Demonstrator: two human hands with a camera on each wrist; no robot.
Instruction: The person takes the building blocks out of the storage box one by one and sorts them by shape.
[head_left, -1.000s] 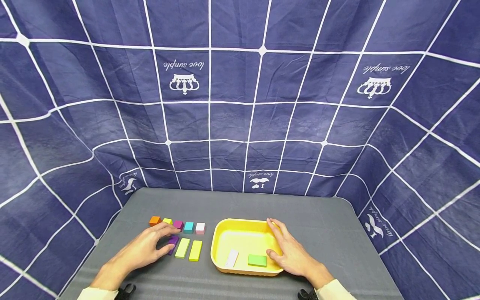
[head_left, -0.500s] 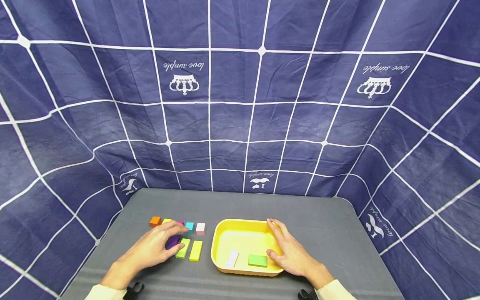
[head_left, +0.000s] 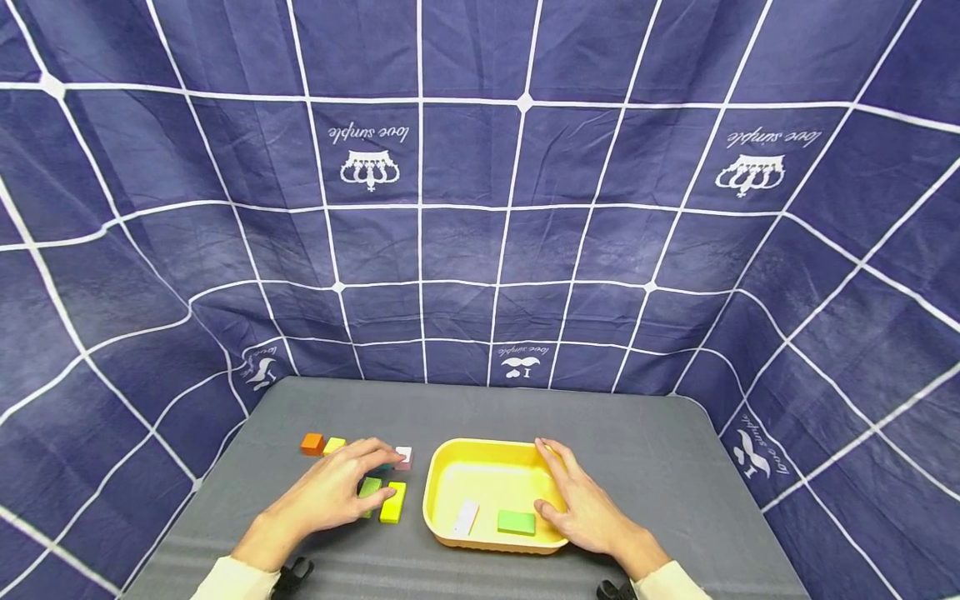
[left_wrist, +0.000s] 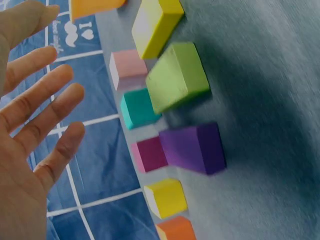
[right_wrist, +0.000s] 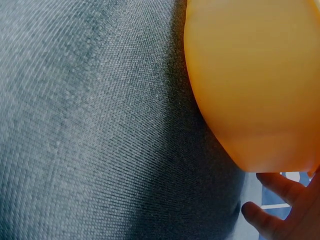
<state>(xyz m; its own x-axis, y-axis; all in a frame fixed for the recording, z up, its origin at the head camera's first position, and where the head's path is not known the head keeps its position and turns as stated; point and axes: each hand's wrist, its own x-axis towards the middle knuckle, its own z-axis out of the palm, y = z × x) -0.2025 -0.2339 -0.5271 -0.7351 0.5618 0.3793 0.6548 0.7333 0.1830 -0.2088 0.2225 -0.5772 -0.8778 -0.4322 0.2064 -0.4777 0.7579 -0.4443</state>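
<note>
My left hand (head_left: 341, 492) hovers over two rows of blocks, fingers spread and holding nothing. Beneath or beside it lie a bright yellow block (head_left: 393, 510), a light green block (left_wrist: 177, 82) and a purple block (left_wrist: 192, 147). The row behind has a pale pink cube (head_left: 405, 455), a teal cube (left_wrist: 140, 110) and a magenta cube (left_wrist: 151, 154). The hand hides the purple block and magenta cube in the head view. My right hand (head_left: 581, 508) holds the right rim of a yellow tray (head_left: 487, 475), thumb inside, with other fingers outside the wall in the right wrist view.
Inside the tray lie a white block (head_left: 466, 517) and a green block (head_left: 516, 522). An orange cube (head_left: 312, 444) and a yellow cube (head_left: 335, 446) stand at the row's left end. A blue checked cloth (head_left: 465, 242) rises behind the grey table surface (head_left: 637, 450).
My left hand has moved right along the blocks, from the purple block toward the bright yellow one. My right hand and the tray have stayed in place.
</note>
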